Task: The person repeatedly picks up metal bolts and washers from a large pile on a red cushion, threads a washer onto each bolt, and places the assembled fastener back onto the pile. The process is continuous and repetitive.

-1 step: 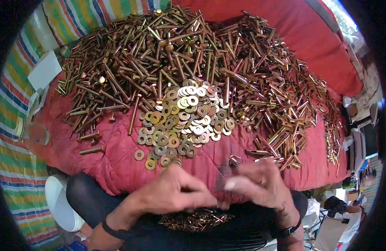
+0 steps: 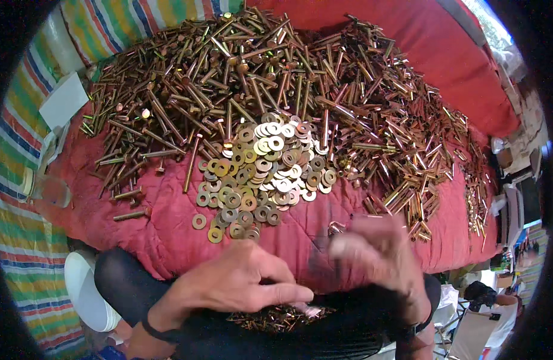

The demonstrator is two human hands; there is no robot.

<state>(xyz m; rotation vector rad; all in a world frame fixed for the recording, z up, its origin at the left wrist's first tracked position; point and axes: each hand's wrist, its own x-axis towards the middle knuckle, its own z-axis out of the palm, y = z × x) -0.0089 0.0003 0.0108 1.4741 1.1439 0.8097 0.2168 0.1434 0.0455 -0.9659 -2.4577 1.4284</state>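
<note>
The left hand (image 2: 228, 285) lies spread, fingers extended over small brass pieces (image 2: 276, 318) on the lap. The blurred right hand (image 2: 378, 252) pinches a small metal part (image 2: 336, 228); its grip is hard to tell exactly. Such parts look stiff, light and slippery, best pinched at the sides.

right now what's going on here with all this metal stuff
A person sits at a red cushion heaped with long brass-coloured bolts, thin tubes and a pile of washers. The left hand reaches over a small heap of metal pieces in the lap. The right hand is blurred at the cushion's edge, seemingly pinching a small metal piece.
</note>
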